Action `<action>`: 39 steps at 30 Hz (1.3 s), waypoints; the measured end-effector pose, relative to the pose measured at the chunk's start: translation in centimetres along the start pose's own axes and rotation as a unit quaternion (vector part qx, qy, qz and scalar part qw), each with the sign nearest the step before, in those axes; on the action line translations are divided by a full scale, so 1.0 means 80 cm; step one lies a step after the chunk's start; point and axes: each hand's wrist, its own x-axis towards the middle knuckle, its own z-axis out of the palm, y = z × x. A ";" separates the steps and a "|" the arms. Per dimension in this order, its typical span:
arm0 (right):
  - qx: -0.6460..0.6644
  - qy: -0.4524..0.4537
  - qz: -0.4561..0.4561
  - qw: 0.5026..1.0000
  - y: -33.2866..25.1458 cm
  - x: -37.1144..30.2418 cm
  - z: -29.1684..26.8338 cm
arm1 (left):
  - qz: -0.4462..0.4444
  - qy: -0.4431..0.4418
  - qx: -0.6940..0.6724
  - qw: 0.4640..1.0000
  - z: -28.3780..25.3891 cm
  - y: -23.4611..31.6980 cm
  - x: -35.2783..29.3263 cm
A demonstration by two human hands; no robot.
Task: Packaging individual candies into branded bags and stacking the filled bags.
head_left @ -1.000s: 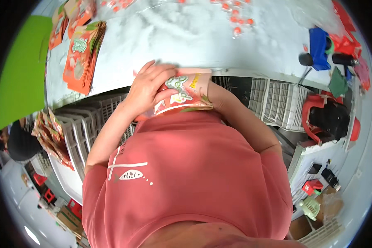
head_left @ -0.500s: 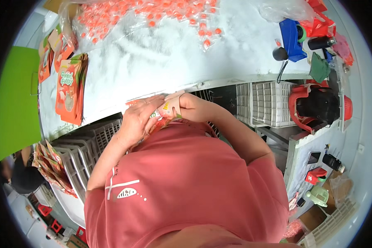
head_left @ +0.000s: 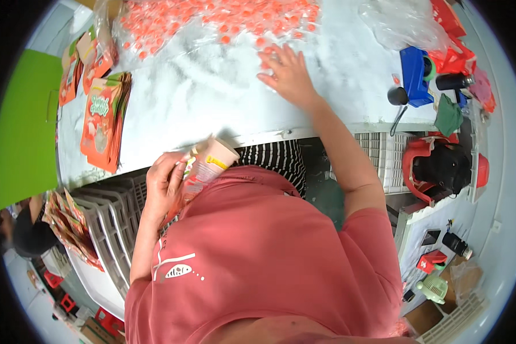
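My left hand (head_left: 165, 182) grips an open printed pouch (head_left: 203, 169), held close to my chest at the near edge of the white table (head_left: 212, 103). My right hand (head_left: 288, 71) is stretched out over the table with fingers spread, resting at the edge of a heap of small orange-red pieces (head_left: 212, 17) that lies on clear plastic at the far side.
A stack of flat orange pouches (head_left: 102, 126) lies at the table's left, with more pouches (head_left: 80, 63) behind. A blue device (head_left: 415, 69) and red items (head_left: 456, 40) sit at the right. Grey plastic crates (head_left: 112, 229) stand below on the left, holding more pouches (head_left: 69, 229).
My right hand let go of the pouch and reached forward to the orange-red pieces. My left hand keeps the pouch and has dropped slightly toward my chest.
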 end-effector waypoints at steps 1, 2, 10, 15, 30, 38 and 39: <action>0.014 0.000 -0.043 0.999 -0.024 0.000 -0.001 | -0.012 0.005 0.004 1.000 -0.002 0.001 -0.001; 0.027 0.001 -0.084 0.996 -0.041 -0.001 -0.001 | 0.027 -0.017 0.038 0.999 -0.008 0.002 0.000; 0.065 0.047 -0.018 0.997 -0.019 -0.050 -0.010 | -0.010 -0.107 0.034 0.994 -0.027 -0.015 -0.020; 0.212 0.056 0.040 0.975 -0.027 -0.045 -0.017 | -0.132 -0.132 -0.031 0.982 -0.035 -0.023 -0.026; 0.340 0.086 0.054 0.935 -0.031 -0.022 -0.008 | -0.100 0.011 0.009 0.995 0.002 -0.035 -0.069; 0.130 0.080 0.000 0.988 -0.088 0.005 0.014 | -0.131 0.038 0.064 0.989 0.017 -0.027 -0.064; 0.132 0.079 -0.003 0.988 -0.099 0.005 0.021 | -0.133 0.041 0.065 0.988 0.014 -0.027 -0.063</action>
